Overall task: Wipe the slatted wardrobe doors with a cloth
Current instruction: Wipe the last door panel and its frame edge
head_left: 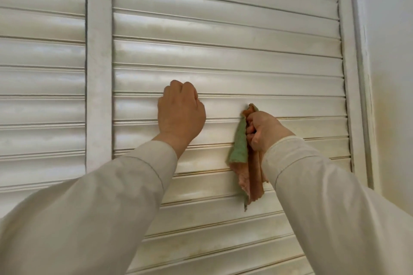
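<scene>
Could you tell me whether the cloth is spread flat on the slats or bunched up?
Bunched: the right hand grips the cloth near its top, and its folds hang down loosely.

A home interior, likely a bedroom, is suggested by white slatted wardrobe doors [223,51] set in a painted frame [357,73] beside a plain cream wall [391,73].

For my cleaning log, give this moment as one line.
right hand: holds cloth on right door | left hand: fingers curled at slat edge | cloth hangs down
</scene>
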Demonstrator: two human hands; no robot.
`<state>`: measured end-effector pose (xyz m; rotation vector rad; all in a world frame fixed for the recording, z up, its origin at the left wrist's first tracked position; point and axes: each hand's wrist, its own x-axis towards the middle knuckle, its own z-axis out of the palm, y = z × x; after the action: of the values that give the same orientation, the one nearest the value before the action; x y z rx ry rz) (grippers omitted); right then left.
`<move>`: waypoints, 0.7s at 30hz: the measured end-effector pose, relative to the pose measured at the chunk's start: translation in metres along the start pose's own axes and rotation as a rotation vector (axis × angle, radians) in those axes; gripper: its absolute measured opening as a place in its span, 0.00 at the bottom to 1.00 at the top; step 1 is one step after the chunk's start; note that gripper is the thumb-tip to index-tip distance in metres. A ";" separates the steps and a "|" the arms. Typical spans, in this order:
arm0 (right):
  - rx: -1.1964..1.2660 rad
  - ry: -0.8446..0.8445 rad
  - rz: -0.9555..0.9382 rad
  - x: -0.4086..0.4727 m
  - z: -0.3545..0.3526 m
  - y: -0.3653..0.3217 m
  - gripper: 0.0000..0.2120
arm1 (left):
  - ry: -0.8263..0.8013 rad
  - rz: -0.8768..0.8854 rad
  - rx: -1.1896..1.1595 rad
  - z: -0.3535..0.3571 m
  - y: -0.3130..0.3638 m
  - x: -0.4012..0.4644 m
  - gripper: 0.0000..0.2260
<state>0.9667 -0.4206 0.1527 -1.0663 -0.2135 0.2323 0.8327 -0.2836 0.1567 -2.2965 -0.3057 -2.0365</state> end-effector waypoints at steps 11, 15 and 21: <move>-0.004 -0.012 0.006 0.032 -0.038 -0.014 0.13 | -0.376 0.147 -0.034 0.044 0.088 0.014 0.04; 0.038 0.008 0.001 0.043 -0.066 -0.029 0.15 | -0.415 0.133 -0.028 0.060 0.104 0.018 0.04; 0.004 0.031 -0.020 0.064 -0.107 -0.048 0.15 | -0.443 0.164 0.027 0.089 0.140 0.021 0.05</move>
<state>1.0618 -0.5139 0.1490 -1.0625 -0.1952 0.1984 0.9475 -0.4032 0.1784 -2.6366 -0.1533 -1.4290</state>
